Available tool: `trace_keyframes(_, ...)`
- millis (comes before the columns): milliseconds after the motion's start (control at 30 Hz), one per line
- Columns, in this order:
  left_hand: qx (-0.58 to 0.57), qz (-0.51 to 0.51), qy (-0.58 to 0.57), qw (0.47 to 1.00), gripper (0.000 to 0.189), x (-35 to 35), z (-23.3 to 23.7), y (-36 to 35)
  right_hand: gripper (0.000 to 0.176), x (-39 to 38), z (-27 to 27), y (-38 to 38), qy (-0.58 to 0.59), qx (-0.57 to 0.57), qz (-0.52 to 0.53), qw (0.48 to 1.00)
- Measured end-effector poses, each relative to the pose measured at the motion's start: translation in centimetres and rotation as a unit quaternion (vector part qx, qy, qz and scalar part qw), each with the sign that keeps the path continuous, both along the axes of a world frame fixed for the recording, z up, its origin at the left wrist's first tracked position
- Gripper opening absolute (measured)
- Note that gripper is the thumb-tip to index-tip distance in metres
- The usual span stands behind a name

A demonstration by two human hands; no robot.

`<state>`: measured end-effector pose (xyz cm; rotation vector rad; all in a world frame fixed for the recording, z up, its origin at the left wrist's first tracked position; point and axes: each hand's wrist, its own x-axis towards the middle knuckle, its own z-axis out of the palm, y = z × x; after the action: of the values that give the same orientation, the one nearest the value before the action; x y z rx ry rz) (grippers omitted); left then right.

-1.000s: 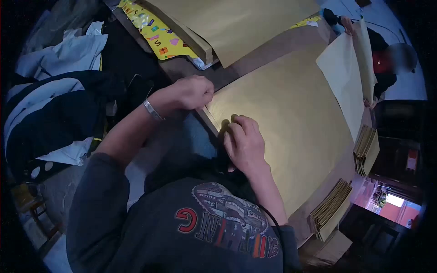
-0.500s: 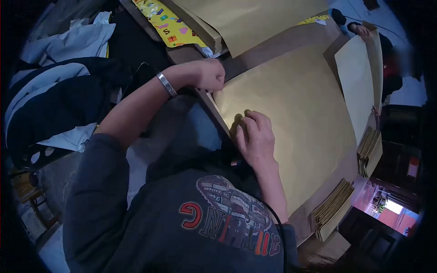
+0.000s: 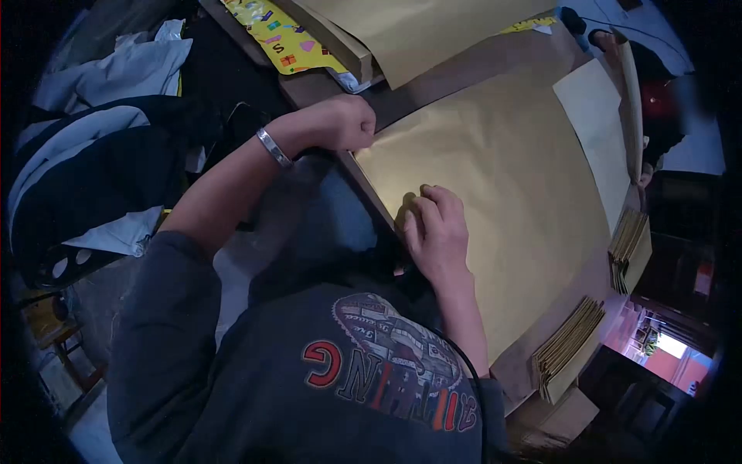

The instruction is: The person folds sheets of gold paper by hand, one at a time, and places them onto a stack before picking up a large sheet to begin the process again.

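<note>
A large sheet of brown paper point(image 3: 510, 209) lies over the table. My left hand point(image 3: 352, 124), with a silver bracelet on its wrist, is closed in a fist at the sheet's near-left corner and grips its edge. Lower and to the right, my right hand point(image 3: 439, 228) rests on the paper close to the table's near edge. Its fingers are loosely bent and a little apart, with nothing seen between them.
Stacked brown paper point(image 3: 433, 31) and yellow patterned wrapping point(image 3: 282, 42) lie at the top. Folded brown bundles point(image 3: 568, 348) point(image 3: 630, 247) line the right edge. A co-worker point(image 3: 657, 100) is at the upper right beside a pale sheet point(image 3: 595, 116). Dark clothing point(image 3: 93, 170) is on the left.
My left hand has shifted slightly left with the paper's corner. My right hand has barely moved. The pale sheet at the upper right has shifted left, and the co-worker has changed posture.
</note>
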<state>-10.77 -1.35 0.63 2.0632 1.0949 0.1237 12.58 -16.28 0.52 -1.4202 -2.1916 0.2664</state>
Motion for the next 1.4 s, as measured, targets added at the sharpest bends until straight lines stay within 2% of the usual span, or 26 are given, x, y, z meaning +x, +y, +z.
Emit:
trace_keyframes(67,0.07,-0.007,-0.006,0.998,0.023,-0.1,-1.5,0.2,0.024,0.2,-0.1,-0.3,0.002,-0.008,-0.009,1.0)
trace_keyframes(200,0.054,-0.001,-0.008,0.999,0.022,-0.1,-0.9,-0.3,0.025,0.9,-0.3,-0.9,0.0,0.01,-0.013,1.0)
trace_keyframes(300,0.105,-0.011,-0.038,0.994,0.021,-0.3,-2.2,-0.4,0.026,1.6,-0.5,-1.6,0.007,0.016,-0.027,0.999)
trace_keyframes(367,0.179,0.01,-0.08,0.981,0.015,-0.3,-3.0,-0.6,0.026,2.4,-0.6,-2.3,0.0,-0.003,-0.049,0.999)
trace_keyframes(500,0.13,0.039,-0.057,0.989,0.015,0.4,-0.7,-1.5,0.025,3.8,-0.9,-3.7,-0.011,0.007,-0.081,0.997)
trace_keyframes(567,0.125,0.08,0.021,0.989,0.016,0.8,0.3,-2.3,0.025,4.7,-0.8,-4.7,-0.012,0.006,-0.1,0.995)
trace_keyframes(600,0.126,0.065,0.019,0.99,0.016,1.2,0.5,-2.9,0.025,5.3,-0.7,-5.3,-0.014,0.006,-0.11,0.994)
trace_keyframes(667,0.26,0.041,-0.04,0.964,0.016,1.9,0.8,-4.3,0.025,6.6,-0.8,-6.5,-0.002,0.007,-0.134,0.991)
trace_keyframes(700,0.258,0.026,-0.044,0.965,0.016,2.4,0.7,-4.5,0.025,7.3,-0.8,-7.0,-0.002,0.002,-0.147,0.989)
trace_keyframes(767,0.336,-0.103,-0.112,0.929,0.016,3.1,0.2,-5.0,0.023,8.4,-0.7,-8.2,-0.024,-0.001,-0.172,0.985)
trace_keyframes(900,0.286,-0.161,-0.04,0.944,0.017,2.7,0.8,-5.1,0.02,10.4,-0.6,-9.3,-0.035,-0.012,-0.241,0.97)
trace_keyframes(1067,0.285,-0.128,-0.054,0.948,0.012,3.3,1.0,-5.2,0.02,12.1,-0.8,-9.6,-0.044,0.011,-0.256,0.966)
trace_keyframes(1133,0.231,-0.117,-0.052,0.964,0.014,3.6,1.8,-5.3,0.021,14.1,-1.4,-9.9,-0.043,0.017,-0.297,0.954)
trace_keyframes(1233,0.252,-0.138,-0.044,0.957,0.018,5.0,2.3,-6.1,0.022,18.7,-2.7,-12.4,-0.093,0.04,-0.394,0.913)
trace_keyframes(1300,0.298,-0.146,-0.008,0.943,0.019,5.9,3.3,-6.9,0.027,21.9,-1.9,-15.3,-0.112,-0.013,-0.443,0.89)
trace_keyframes(1333,0.281,-0.156,-0.014,0.947,0.029,6.9,3.5,-7.8,0.029,22.9,-1.0,-16.9,-0.115,-0.034,-0.464,0.878)
trace_keyframes(1367,0.272,-0.178,-0.016,0.946,0.029,8.1,3.1,-8.5,0.03,23.2,0.2,-18.1,-0.114,-0.033,-0.501,0.857)
trace_keyframes(1400,0.248,-0.215,-0.064,0.942,0.035,9.1,2.5,-9.2,0.029,23.9,1.1,-19.5,-0.119,-0.021,-0.504,0.855)
